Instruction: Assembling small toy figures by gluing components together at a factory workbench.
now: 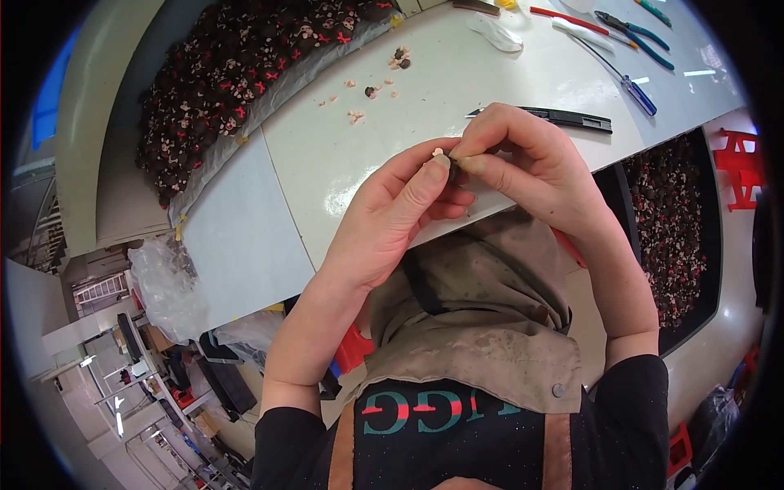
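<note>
A small dark brown piece with a pale pink bit on it is held up over the near edge of the white worktable. My left hand is closed around it, thumb pressed on top. From the right, the thumb and forefinger of my right hand pinch at its edge; whatever lies between those fingertips is too small to make out. Just beyond my right hand lies a black utility knife, its blade pointing left. Small dark and pink pieces are scattered on the table past my left hand.
A big heap of dark, pink and red pieces lies on plastic sheeting at the far left. Pliers with blue handles, a screwdriver and a red stick are at the far right. A black bin of similar pieces stands right.
</note>
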A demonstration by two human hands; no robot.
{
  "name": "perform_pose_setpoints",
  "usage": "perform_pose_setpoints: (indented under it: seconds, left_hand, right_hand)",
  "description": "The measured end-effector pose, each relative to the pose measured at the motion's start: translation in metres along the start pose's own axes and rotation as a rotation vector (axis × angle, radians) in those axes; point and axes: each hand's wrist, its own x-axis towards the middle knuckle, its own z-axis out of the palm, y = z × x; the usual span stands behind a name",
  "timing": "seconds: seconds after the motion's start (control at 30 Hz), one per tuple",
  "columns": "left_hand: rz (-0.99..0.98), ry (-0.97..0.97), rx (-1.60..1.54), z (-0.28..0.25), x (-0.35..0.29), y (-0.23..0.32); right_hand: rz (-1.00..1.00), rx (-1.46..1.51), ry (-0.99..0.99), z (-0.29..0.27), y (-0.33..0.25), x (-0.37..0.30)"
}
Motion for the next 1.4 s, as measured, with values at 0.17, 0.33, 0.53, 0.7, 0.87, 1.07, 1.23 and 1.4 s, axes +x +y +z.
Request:
perform_pose_setpoints:
  seconds: [0.17,0.33,0.53,0.7,0.87,1.07,1.23,1.4]
  left_hand:
    - [-0.001,-0.002,0.000,0.000,0.000,0.000]
    - [-0.003,-0.005,0.006,0.001,0.000,-0.001]
    - [0.008,-0.020,-0.006,0.000,0.000,-0.001]
    - [0.005,-0.023,-0.002,-0.001,0.000,-0.002]
    - [-0.003,-0.026,0.007,0.001,0.002,-0.003]
    - [0.048,-0.035,0.007,-0.001,0.003,-0.008]
    - [0.074,-0.033,0.005,0.001,0.003,-0.009]
    - [0.082,-0.040,0.010,0.001,0.004,-0.010]
  right_hand:
    - [-0.001,0.025,0.008,0.000,0.001,-0.001]
    - [-0.003,0.027,0.009,0.000,0.001,-0.002]
    - [-0.017,0.015,0.006,-0.001,0.002,-0.001]
    - [-0.021,-0.003,0.011,-0.001,0.001,-0.001]
    - [-0.039,-0.020,0.017,-0.004,0.003,-0.002]
    - [-0.164,-0.052,0.020,-0.005,0.007,-0.001]
    - [-0.177,-0.066,0.025,-0.008,0.005,-0.002]
    - [-0.184,-0.059,0.026,-0.009,0.006,-0.003]
